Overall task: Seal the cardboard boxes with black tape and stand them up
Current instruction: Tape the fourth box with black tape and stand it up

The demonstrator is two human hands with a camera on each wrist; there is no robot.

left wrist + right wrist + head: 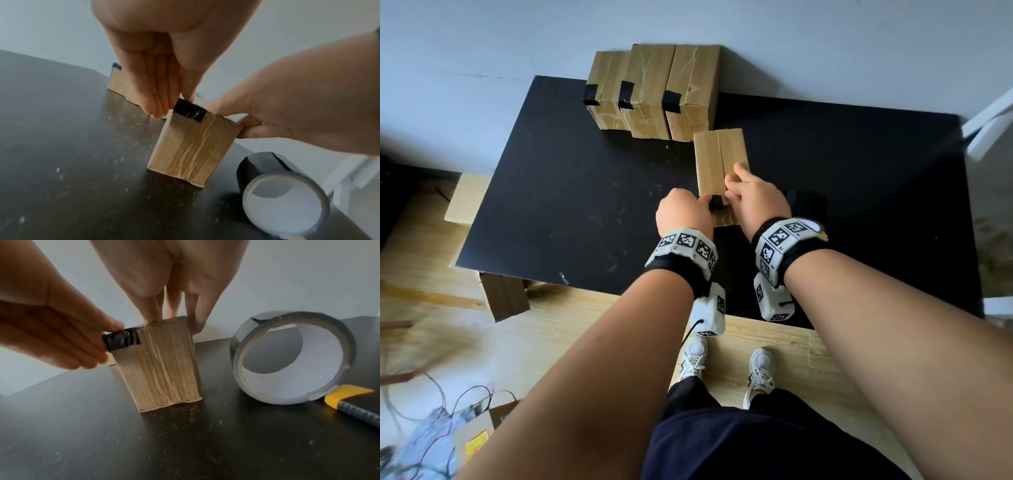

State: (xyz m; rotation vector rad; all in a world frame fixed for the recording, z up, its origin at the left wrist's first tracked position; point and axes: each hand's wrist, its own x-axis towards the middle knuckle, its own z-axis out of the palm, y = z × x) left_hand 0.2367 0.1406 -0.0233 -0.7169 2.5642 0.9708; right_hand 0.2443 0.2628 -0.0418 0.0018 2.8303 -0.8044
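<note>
A small cardboard box [717, 161] stands on the black table [571, 205] in front of me. A short strip of black tape [190, 112] folds over the box's near top edge at its left corner. My left hand [705, 202] pinches that strip against the box [162, 363], thumb on top and fingers on the side. My right hand [736, 185] grips the box from above and from its right side. Three taped boxes [654, 92] stand side by side at the table's back edge.
A roll of black tape [292, 358] stands on edge just right of the box, with a yellow-and-black knife handle [349, 400] beside it. Cardboard pieces [469, 198] lie on the floor left of the table. A white chair [989, 126] is at the right.
</note>
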